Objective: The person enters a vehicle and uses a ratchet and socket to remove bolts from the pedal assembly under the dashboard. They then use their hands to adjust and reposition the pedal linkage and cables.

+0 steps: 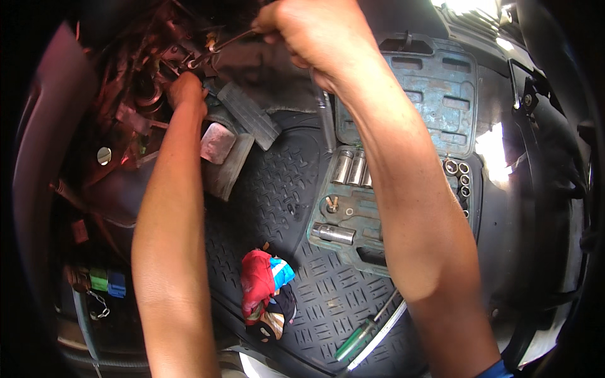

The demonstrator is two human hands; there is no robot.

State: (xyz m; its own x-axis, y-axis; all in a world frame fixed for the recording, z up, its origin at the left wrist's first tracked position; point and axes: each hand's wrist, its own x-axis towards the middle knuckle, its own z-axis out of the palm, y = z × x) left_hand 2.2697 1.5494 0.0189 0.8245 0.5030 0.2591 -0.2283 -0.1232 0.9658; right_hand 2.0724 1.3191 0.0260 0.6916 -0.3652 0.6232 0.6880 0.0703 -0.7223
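Footwell of a vehicle, floored with a black textured mat (280, 170), forms the setting, its upper left portion crowded with dim, reddish-lit mechanism (148, 88). At the upper centre I see a thin metal rod (234, 41), slanting from the right hand (309, 38) down and leftward to that mechanism. The right fingers are closed around its upper end. The left hand (187, 93) reaches into the mechanism just below the rod's lower end; its fingers are largely hidden, and I cannot tell whether they grasp anything. Right of the left hand lies a ribbed dark pad (249, 114), with a smaller, pink-lit rectangular pad (217, 143) below it. Beneath the right hand, a narrow grey bar (325, 123) runs downward beside the open, worn blue-grey socket case (403, 205). Tall chrome sockets (343, 167) stand side by side in its tray, one long socket (334, 234) lies near the lower left corner, and small sockets (465, 181) line the right side; the right forearm covers the middle. Farther down I note a crumpled red, blue and black cloth (257, 283) and a green-handled screwdriver (356, 340) beside a pale strip (381, 334). At far left hangs a short chain (101, 307).
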